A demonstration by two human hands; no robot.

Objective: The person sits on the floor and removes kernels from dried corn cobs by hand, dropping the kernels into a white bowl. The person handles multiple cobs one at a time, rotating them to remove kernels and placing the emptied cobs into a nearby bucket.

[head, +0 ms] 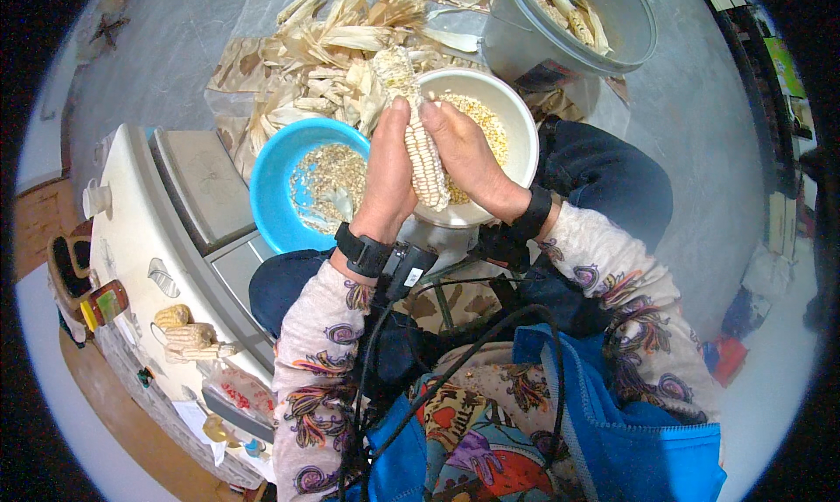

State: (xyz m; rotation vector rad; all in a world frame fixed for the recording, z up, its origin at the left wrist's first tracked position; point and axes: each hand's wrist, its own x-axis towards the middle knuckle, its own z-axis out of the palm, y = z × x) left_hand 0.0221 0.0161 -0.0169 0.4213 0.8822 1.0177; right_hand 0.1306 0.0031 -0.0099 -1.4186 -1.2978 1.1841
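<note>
Both hands grip one partly shelled ear of corn (426,164), tilted across the rim of a white bowl (529,135). Its upper part is bare of kernels, while pale rows remain on the lower part. My left hand (392,164) holds it from the left, and my right hand (469,154) presses on it from the right, the thumbs close together. Loose yellow and white kernels (485,121) lie in the white bowl beneath. Left of it, partly behind my left wrist, a blue basin (266,180) holds small pale kernels or bits and a scrap of husk.
Dry corn husks and bare cobs (328,62) are heaped beyond the bowls. A clear plastic bucket (525,43) with cobs stands at the upper right. On the left, a white cabinet top (131,239) bears several corn ears (190,335) and a jar (105,305). Black cables (459,358) cross my lap.
</note>
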